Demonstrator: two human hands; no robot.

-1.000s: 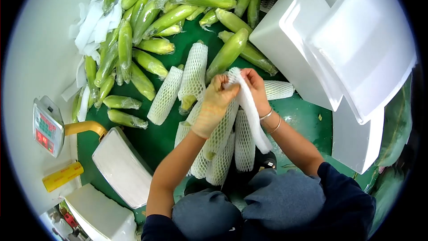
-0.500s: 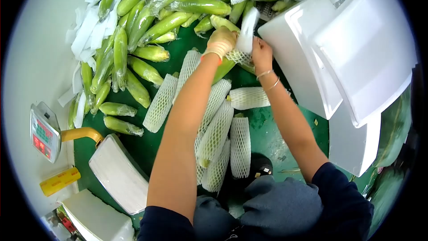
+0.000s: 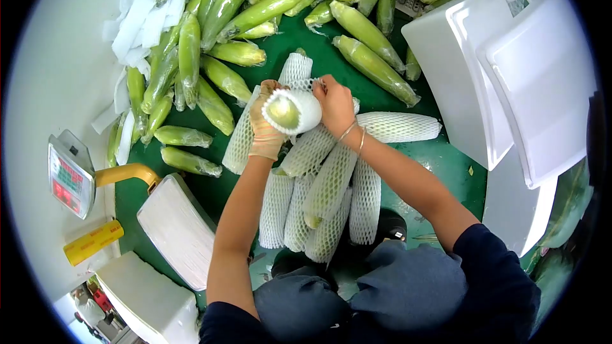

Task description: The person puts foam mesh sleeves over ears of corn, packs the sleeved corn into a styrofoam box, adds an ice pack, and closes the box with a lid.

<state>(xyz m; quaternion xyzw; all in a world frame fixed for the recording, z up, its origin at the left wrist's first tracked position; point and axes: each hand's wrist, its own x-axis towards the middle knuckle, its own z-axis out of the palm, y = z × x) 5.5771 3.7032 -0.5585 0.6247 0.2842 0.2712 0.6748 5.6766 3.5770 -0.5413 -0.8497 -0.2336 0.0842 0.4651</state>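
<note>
An ear of corn (image 3: 282, 112) is held up with its pale end towards me, inside a white foam net sleeve (image 3: 308, 112). My left hand (image 3: 264, 129), in a light glove, is wrapped around its left side. On the other side, my right hand (image 3: 336, 108) has its fingers closed on the sleeve's edge. Beneath and around both hands lie several netted ears of corn (image 3: 331, 181). Another netted ear (image 3: 398, 127) lies crosswise just right of my right hand.
Plastic-wrapped corn (image 3: 223, 19) is heaped at the back, with loose foam nets (image 3: 137, 32) at its left. White foam boxes (image 3: 456, 70) stand on the right. On the left are a scale (image 3: 178, 229), its display (image 3: 69, 178) and a yellow roll (image 3: 93, 243).
Both hands have come back towards me from the heap with an ear of corn. The foam net, earlier held up between the hands, now surrounds that ear, whose end faces me.
</note>
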